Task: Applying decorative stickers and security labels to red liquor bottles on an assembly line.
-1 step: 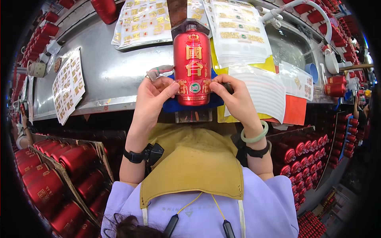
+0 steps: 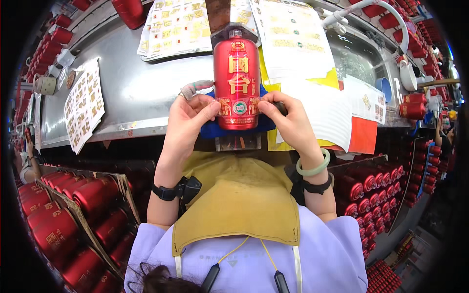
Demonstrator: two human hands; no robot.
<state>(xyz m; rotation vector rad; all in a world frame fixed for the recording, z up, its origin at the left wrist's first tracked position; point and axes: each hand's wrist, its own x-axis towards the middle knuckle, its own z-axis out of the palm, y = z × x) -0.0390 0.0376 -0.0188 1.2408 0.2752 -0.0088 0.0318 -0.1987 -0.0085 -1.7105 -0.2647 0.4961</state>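
Red bottle (image 2: 237, 80) lying on a blue pad (image 2: 210, 129) at the near edge of the steel bench (image 2: 132, 90). Left hand (image 2: 188, 119) and right hand (image 2: 288, 119) are apart, fingertips pressing its lower label band from either side. Sticker sheets (image 2: 83, 102) flank it; crated red bottles (image 2: 73, 215) crowd below the edge.

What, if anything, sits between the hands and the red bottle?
Nothing visible. The left hand and right hand already touch the glossy red cylindrical bottle with gold lettering, fingertips pressed on its lower gold band from either side, over a blue pad.
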